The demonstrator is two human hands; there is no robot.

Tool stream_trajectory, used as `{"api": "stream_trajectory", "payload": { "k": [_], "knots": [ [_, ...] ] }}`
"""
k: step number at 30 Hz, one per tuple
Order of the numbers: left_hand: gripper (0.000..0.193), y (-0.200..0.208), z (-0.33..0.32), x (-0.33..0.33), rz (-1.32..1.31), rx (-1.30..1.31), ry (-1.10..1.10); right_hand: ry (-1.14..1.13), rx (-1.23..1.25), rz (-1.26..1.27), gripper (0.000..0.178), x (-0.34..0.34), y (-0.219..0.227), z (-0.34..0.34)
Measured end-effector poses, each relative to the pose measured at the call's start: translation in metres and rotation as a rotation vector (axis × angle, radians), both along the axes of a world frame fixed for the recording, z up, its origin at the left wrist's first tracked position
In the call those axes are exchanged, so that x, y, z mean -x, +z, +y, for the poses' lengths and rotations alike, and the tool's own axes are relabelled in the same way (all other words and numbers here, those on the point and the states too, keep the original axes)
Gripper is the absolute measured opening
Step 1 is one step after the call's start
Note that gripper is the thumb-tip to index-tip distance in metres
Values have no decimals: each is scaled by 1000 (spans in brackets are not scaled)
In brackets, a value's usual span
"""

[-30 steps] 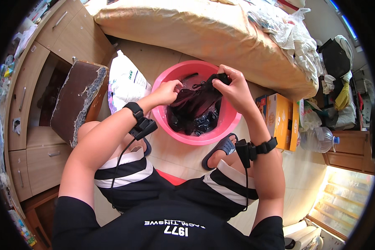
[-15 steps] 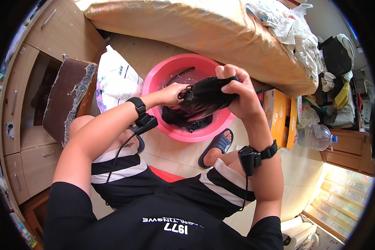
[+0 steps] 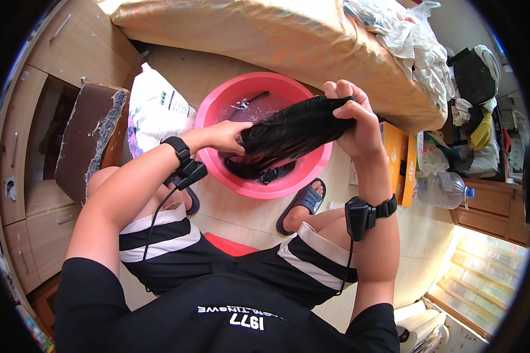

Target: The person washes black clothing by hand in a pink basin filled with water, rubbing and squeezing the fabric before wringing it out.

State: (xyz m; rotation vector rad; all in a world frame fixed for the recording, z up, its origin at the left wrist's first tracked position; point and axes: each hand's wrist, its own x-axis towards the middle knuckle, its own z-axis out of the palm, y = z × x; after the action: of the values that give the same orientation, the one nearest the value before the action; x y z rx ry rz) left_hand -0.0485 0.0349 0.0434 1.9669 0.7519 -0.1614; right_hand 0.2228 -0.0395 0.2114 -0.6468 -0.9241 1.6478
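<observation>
Since the left grip [image 3: 225,136] and the right grip [image 3: 360,119] are farther apart now, the black cloth [image 3: 300,125] stretches wide between them. Half a second ago it was more bunched up, and before that it was mostly down in the pink tub [image 3: 300,186]. Now much of it is up above the tub. To me, that looks like the work has gone from lifting the cloth to opening it out. The right grip pinches the cloth's top edge with thumb and bent fingers. The left grip holds the other end, a bit lower.

Some bits are hard to see. Below the two grips, the cloth covers the middle of the tub, so I can't tell if its low edge touches the water [image 3: 265,107]. More dark cloth [image 3: 277,173] sits under it, and I can't tell if the two are joined. Beyond the left grip, near the far rim, lies a dark strip [image 3: 258,97]; I can't say what it is. Just where the left fingertips end against the cloth is unclear.
</observation>
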Motion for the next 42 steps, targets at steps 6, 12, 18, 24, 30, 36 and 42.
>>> {"api": "stream_trajectory", "payload": {
  "k": [6, 12, 18, 24, 30, 36, 42],
  "knots": [
    [31, -49, 26, 33, 127, -64, 41, -90, 8, -4, 29, -17, -4, 11],
    [17, -46, 19, 26, -177, 166, 411, -380, 34, -143, 26, -34, -10, 19],
    [6, -29, 21, 29, -202, 169, 603, -540, 123, -340, 28, -49, -11, 24],
    [8, -21, 14, 18, -42, 442, 683, -546, 82, -610, 36, -44, -35, 27],
    [5, -22, 12, 11, -98, 713, 756, -647, -338, -1361, 32, -24, -71, 25],
    [21, 43, -7, -35, -541, 667, 932, -573, 2, -1207, 31, 36, -87, 17],
    [37, 73, -28, -46, -711, 521, 841, -530, 13, -702, 26, 80, -86, 7]
  ]
}}
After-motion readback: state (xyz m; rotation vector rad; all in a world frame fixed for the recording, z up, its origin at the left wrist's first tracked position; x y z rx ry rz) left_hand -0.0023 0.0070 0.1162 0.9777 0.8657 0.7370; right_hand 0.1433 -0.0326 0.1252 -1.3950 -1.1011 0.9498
